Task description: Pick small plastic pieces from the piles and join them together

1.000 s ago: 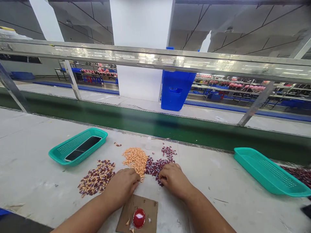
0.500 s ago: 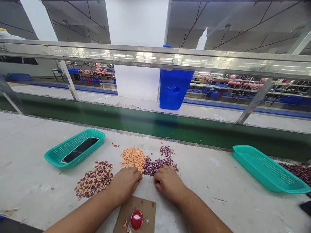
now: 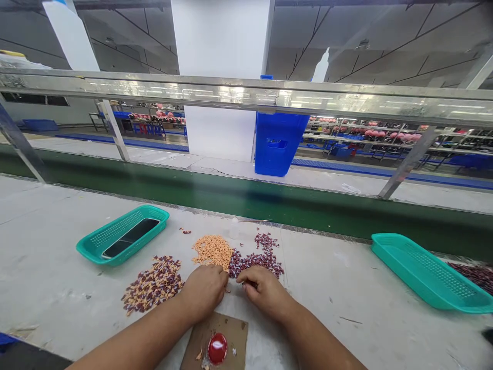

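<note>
Small orange pieces point(image 3: 213, 250) lie heaped at the middle of the table, touching a spread of dark red pieces point(image 3: 256, 261) on their right. My left hand point(image 3: 206, 290) is at the near edge of the orange heap, its fingers curled in and their tips hidden. Just right of it, my right hand point(image 3: 264, 292) is beside the dark red pieces, thumb and index finger bent towards each other; what they hold, if anything, is too small to name. A mixed heap of orange and dark red pieces point(image 3: 153, 285) sits to the left. Below the hands, a round red object point(image 3: 217, 348) rests on a brown board point(image 3: 235, 336).
A green basket point(image 3: 88, 255) with a phone point(image 3: 133, 237) in it stands at the left, another green basket point(image 3: 427, 272) at the right, near more dark red pieces point(image 3: 472, 277). Behind the table run a green strip point(image 3: 215, 191) and a metal rail point(image 3: 154, 87); a blue bin point(image 3: 277, 149) stands beyond.
My right hand has shifted slightly left, closer to my left hand, and its index finger is more extended. The view has shifted slightly.
</note>
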Motion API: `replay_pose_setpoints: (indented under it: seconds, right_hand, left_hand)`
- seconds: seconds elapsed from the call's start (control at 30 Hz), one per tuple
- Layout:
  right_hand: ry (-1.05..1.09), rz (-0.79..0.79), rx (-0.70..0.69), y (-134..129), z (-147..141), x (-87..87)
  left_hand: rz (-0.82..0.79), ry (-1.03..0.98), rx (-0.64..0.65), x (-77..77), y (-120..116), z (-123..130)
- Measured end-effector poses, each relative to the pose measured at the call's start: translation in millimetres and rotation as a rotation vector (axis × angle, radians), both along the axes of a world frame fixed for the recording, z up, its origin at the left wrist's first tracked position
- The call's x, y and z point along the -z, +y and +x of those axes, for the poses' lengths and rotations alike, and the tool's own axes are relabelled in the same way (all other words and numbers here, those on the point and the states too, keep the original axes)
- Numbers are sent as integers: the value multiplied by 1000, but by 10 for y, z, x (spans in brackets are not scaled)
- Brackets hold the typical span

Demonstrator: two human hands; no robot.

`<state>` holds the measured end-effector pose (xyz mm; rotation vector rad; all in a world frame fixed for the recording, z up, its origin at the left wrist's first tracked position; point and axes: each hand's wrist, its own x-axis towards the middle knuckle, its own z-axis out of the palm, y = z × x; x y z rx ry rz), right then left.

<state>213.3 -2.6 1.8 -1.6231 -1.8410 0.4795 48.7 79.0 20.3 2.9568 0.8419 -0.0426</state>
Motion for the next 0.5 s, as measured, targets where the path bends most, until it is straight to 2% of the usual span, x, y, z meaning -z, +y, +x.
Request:
replay_pose_setpoints:
  seconds: [0.3, 0.5]
  right_hand:
    - [332, -22, 74, 30, 31, 30]
    - [637, -139, 12, 3, -27, 3]
  left_hand:
    - [-127, -76, 22, 50, -44, 20]
    - [-362, -261, -62, -27, -27, -26]
